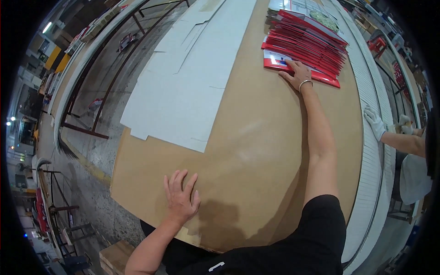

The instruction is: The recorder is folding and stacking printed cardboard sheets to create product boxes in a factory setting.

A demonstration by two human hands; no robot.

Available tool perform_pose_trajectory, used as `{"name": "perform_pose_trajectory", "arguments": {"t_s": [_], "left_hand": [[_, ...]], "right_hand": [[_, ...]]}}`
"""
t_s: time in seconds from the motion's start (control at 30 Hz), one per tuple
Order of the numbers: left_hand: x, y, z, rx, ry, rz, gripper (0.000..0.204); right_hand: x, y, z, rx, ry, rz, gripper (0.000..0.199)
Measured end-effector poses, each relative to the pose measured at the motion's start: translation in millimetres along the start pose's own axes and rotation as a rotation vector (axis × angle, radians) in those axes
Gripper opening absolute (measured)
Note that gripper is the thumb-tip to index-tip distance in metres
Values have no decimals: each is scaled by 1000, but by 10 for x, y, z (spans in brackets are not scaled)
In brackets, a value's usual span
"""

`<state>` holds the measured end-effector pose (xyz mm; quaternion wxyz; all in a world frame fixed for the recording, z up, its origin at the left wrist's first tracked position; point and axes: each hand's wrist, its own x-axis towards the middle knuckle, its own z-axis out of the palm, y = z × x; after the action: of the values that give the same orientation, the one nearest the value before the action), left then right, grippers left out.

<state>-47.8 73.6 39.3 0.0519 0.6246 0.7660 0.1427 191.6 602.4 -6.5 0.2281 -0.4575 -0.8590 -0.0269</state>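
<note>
Both arms out, one hand far, one hand near.

The right arm stretches long and nearly straight away from the body, bare below a black short sleeve, a thin bangle at the wrist; the right hand lies palm down, fingers loosely spread, pressing flat with no closed grip. The left forearm comes up from the lower edge, bent in close; the left hand rests palm down, fingers splayed and pointing away.

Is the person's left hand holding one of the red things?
No, the left hand lies flat on the bare brown table; only the right hand touches the red stack.
</note>
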Motion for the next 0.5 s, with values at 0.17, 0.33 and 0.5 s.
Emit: {"name": "perform_pose_trajectory", "arguments": {"t_s": [0.17,0.33,0.5], "left_hand": [[-97,-41,-17,4,18,151,47],[1168,612,258,-205,36,543,41],[3394,1158,930,-119,197,555,61]], "right_hand": [[-99,25,147,170,182,-113,60],[-95,86,33,249,121,-85,56],[64,6,91,267,116,133,47]]}}
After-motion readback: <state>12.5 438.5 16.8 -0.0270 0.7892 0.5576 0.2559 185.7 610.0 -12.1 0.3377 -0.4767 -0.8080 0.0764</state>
